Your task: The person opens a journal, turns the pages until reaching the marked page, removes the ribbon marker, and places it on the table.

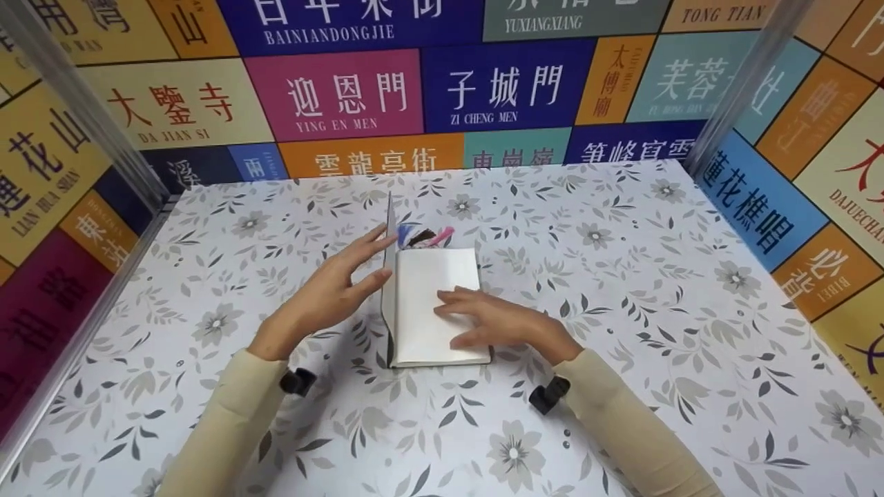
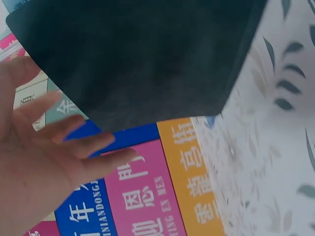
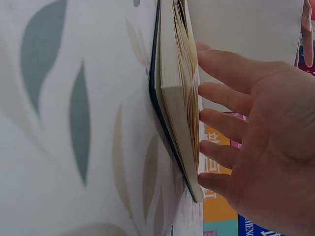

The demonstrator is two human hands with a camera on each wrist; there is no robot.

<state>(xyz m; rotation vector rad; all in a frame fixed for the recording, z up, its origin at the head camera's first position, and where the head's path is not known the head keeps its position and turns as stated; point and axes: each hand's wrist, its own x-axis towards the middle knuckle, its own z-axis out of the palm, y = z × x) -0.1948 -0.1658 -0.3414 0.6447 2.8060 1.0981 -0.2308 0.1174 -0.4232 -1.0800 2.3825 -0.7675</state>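
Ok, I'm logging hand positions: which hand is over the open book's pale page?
The right hand, reaching over the page from its right edge; the left hand is instead beside the raised dark cover.

A worktop (image 1: 580, 276) is displaying a print of grey flowers and leaves. Behind the worktop, a pink panel (image 1: 338, 94) reading "YING EN MEN" is adjoining a dark blue panel (image 1: 507, 85) marked "ZI CHENG MEN." A yellow panel (image 1: 45, 166) is standing left of the worktop, a light blue panel (image 1: 753, 200) right. Grey posts (image 1: 749, 83) are rising at the worktop's far corners.
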